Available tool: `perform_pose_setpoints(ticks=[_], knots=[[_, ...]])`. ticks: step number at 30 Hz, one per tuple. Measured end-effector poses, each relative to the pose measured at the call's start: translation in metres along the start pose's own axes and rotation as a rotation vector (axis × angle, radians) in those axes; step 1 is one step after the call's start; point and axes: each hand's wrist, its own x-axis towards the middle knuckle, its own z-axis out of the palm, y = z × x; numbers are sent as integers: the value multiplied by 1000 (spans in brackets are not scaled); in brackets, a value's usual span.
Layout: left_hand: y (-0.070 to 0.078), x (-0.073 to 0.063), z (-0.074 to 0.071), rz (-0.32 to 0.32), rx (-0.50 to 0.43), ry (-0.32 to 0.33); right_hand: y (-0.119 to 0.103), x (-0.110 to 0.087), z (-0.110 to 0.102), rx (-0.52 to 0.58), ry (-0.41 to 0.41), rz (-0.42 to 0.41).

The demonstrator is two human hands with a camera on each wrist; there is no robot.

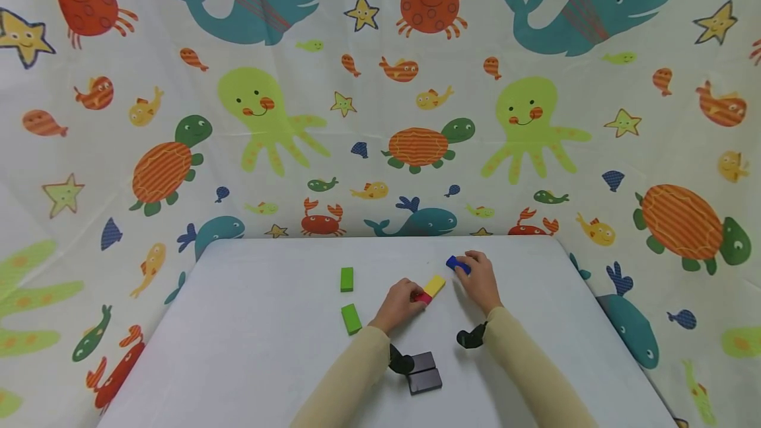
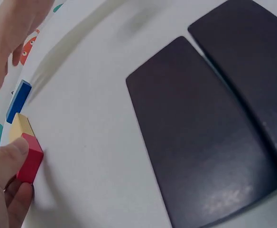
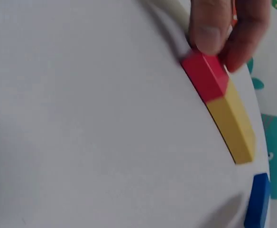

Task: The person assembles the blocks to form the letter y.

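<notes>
My left hand pinches a red block between thumb and fingers. A yellow block adjoins the red one end to end, as the right wrist view shows. Just beyond lies a blue block on the table. My right hand is over the blue block, its fingers overlapping it in the head view. From the left wrist view, a gap shows between those loosely extended fingers and the blue block. The right wrist view shows the blue block without fingers on it.
Two green blocks lie apart, left of the hands. Two dark rectangular pieces sit side by side near my left forearm. The white table ends at a sea-animal patterned cloth behind and beside it.
</notes>
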Motion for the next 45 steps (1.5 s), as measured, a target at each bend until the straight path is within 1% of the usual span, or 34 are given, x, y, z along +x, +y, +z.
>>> perform_pose_setpoints(ticks=[2, 4, 7, 10, 12, 13, 16, 19, 21, 23, 25, 29, 31, 32, 35, 37, 39, 43, 45], knots=[[-1, 0, 0, 15, -4, 5, 3, 2, -4, -42, -28, 34], [-1, -1, 0, 24, -10, 9, 4, 3, -8, -86, -88, 54], [-2, 0, 0, 24, -17, 10, 6, 2, -9, -137, -168, 40], [-2, 0, 1, 29, -23, 12, 9, 1, -8, -144, -222, 42], [-2, -1, 1, 36, -33, 13, 11, 0, -8, -140, -239, 49], [-1, -2, 0, 52, -26, 20, 11, 0, -7, -135, -246, 59], [-1, -2, 0, 57, -36, 25, 11, 0, -7, -116, -245, 62], [-1, -1, 0, 21, -43, 13, 11, 0, -7, -82, -226, 73], [-1, 0, 1, -18, -55, -3, 11, -1, -7, -65, -206, 80], [-1, 0, 2, -38, -53, -11, 12, -2, -5, -58, -177, 82], [-2, 1, 2, -40, -51, -12, 12, -3, -4, -67, -138, 79], [-2, 0, 3, -13, -44, 2, 6, -5, -1, -64, -74, 79], [-2, -1, 3, 6, -43, 13, 2, -5, -1, -48, -60, 90], [-2, -1, 2, 27, -31, 22, 0, -5, -1, -39, -56, 96], [-2, -2, 2, 35, -34, 25, -1, -4, 0, -27, -42, 110], [-1, -1, 2, 16, -41, 12, 1, -1, 1, -46, -52, 110], [-1, 0, 2, -21, -50, -5, 4, 2, 1, -76, -81, 78], [-3, 1, 3, -59, -37, -19, 10, 7, 2, -102, -196, 23], [-3, 1, 2, -68, -35, -19, 12, 8, 2, -94, -232, 14]])
